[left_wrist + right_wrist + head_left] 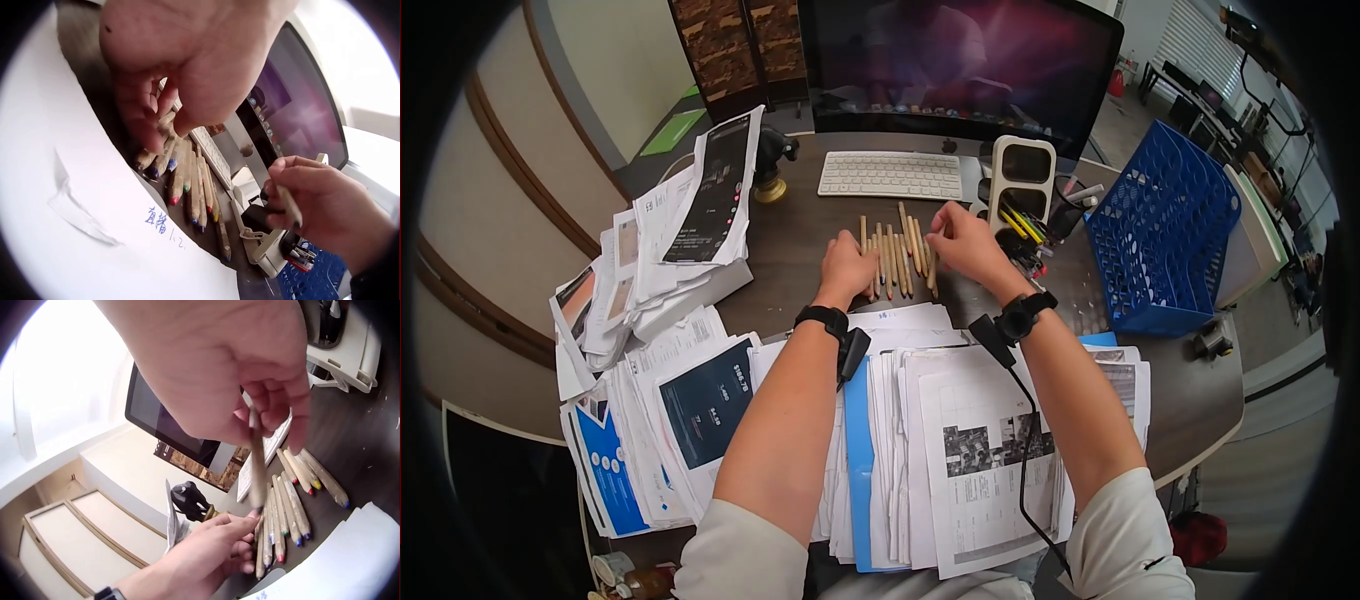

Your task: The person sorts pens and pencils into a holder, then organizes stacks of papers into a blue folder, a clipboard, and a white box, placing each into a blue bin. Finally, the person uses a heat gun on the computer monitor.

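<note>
Several wooden colored pencils [890, 262] lie side by side in a loose row on the desk, their colored tips toward me. My right hand [962, 245] is at the right end of the row and pinches one pencil [257, 462] between thumb and fingers, tilted above the others in the right wrist view. At the row's left end, my left hand [847, 266] has its loosely bent fingers against the leftmost pencils [164, 156]. Its thumb [240, 525] is close to the lower end of the held pencil in the right wrist view.
Behind the pencils is a white keyboard [890, 175] before a monitor [960, 70]. A white holder [1022, 165] with pens and a blue file rack [1160, 235] stand at right. Paper stacks [990, 440] lie in front, with more papers [670, 250] at left.
</note>
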Available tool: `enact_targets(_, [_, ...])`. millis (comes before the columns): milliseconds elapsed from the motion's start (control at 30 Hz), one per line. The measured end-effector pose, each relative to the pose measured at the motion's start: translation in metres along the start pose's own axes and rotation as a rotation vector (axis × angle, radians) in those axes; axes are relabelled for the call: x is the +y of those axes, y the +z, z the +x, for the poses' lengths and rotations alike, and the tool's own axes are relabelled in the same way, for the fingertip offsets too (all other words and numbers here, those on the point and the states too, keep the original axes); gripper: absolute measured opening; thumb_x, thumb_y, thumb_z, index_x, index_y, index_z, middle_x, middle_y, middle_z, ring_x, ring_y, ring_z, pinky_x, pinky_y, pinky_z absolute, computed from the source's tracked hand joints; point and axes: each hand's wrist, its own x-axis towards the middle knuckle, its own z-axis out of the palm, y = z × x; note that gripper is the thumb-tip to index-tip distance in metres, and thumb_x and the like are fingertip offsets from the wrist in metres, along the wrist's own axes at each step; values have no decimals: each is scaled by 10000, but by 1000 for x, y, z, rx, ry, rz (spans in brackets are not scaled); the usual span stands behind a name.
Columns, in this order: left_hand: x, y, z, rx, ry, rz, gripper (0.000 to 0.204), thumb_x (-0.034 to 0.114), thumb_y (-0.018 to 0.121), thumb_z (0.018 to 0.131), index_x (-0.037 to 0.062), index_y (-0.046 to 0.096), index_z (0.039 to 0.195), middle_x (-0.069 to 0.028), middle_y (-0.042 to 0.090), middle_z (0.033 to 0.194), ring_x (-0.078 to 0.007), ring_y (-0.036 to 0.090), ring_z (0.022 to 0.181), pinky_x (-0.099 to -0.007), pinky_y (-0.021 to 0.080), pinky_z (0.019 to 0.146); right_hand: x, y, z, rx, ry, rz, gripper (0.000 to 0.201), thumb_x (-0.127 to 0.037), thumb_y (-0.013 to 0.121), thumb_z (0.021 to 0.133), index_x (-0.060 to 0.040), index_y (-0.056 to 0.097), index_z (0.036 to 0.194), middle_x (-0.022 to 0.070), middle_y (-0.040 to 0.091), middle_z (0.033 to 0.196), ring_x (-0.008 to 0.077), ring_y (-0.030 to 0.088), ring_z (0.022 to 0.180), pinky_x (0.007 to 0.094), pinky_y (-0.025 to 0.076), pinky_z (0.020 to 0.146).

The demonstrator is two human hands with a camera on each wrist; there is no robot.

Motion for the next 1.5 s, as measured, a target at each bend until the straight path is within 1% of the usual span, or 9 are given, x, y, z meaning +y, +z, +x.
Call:
enact_targets(400, [15,-14,-10,-165,-63,-100,369,298,784,806,-7,577,818,-141,682,715,-237,671,504,-366,565,525,8,46,38,-102,101,-482,741,-388,762,864,53,414,1347,330,522,1324,490,614,1137,466,527,976])
enact_targets(467, [-6,18,1,402,315,148,441,332,803,783,-54,608,873,-167,690,755,-264,705,577,-365,595,539,9,54,46,-108,36,-572,815,-421,830,794,44,441,1338,314,563,1322,438,626,1168,442,531,974])
enact_targets(700, [35,-10,-3,-55,-49,8,544,351,822,757,-144,686,936,-191,730,857,-263,742,676,-354,622,507,7,44,51,-252,141,-468,590,-357,836,751,41,662,1151,236,712,1122,351,685,1093,414,557,924])
enact_targets(767, [37,-16,1,-292,-224,-49,673,424,842,713,-94,688,1115,-283,585,1271,-383,715,954,-418,631,763,11,46,52,-334,177,-295,538,-371,813,749,57,699,1055,249,720,1062,382,696,1027,423,558,892])
enact_targets(867, [27,-2,8,-109,-99,93,475,321,817,762,-137,720,839,-178,734,807,-252,744,680,-360,629,528,9,61,53,-328,115,-395,427,-315,750,824,37,721,1064,265,704,1102,393,684,1055,431,555,911])
enact_targets(967, [35,-11,7,-261,-263,24,531,366,821,747,-65,727,1043,-261,562,1316,-354,709,1003,-378,637,738,8,66,48,-329,83,-487,356,-254,700,872,19,725,1100,264,687,1166,387,667,1112,438,547,946])
enact_targets(1067, [30,2,-1,-29,-164,94,607,370,852,722,-73,691,1104,-252,541,1342,-351,698,1039,-365,636,752,5,61,44,-325,62,-512,335,-233,677,889,16,724,1108,260,687,1168,395,663,1116,449,543,952])
enact_targets(1300, [37,-7,1,-266,-204,1,601,319,893,703,-125,685,1050,-254,614,1261,-298,743,864,-343,643,563,8,45,34,-269,106,-508,322,-171,691,875,17,712,1136,261,686,1175,396,671,1102,456,550,945])
enact_targets(1500, [29,0,-4,-14,-104,156,432,309,867,701,-73,736,855,-221,738,902,-310,737,818,-360,637,683,6,51,29,-330,114,-574,347,-139,680,870,55,677,1158,262,684,1186,402,671,1110,447,555,938])
